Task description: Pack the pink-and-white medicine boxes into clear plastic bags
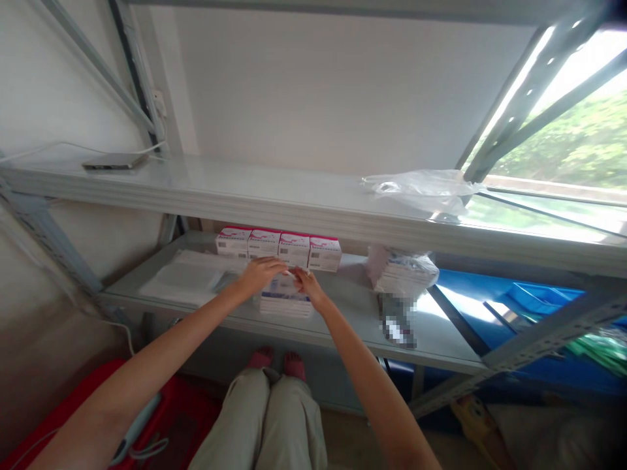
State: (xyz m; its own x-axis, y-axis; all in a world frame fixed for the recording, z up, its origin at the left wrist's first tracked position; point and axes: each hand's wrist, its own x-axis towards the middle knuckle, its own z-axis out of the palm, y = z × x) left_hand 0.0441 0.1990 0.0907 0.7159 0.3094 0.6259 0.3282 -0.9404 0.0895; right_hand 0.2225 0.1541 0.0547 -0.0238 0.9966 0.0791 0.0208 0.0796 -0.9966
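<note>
My left hand (262, 273) and my right hand (308, 283) meet over the lower shelf, fingertips close together. Both are closed in a pinch around something small and pale, too small to name. Just below them lies a stack of flat white and blue boxes (286, 305), partly hidden by my hands. Behind stands a row of several white boxes with pink tops (294, 249). Left of my left hand, clear plastic bags (183, 277) lie flat on the shelf.
The upper shelf's front edge (274, 207) runs above my hands. On that shelf are a phone-like flat device (115, 161) and a crumpled plastic bag (421, 186). A wrapped stack of white items (401, 271) sits to the right, beyond it blue bins (543, 301). A red object (181, 418) is at lower left.
</note>
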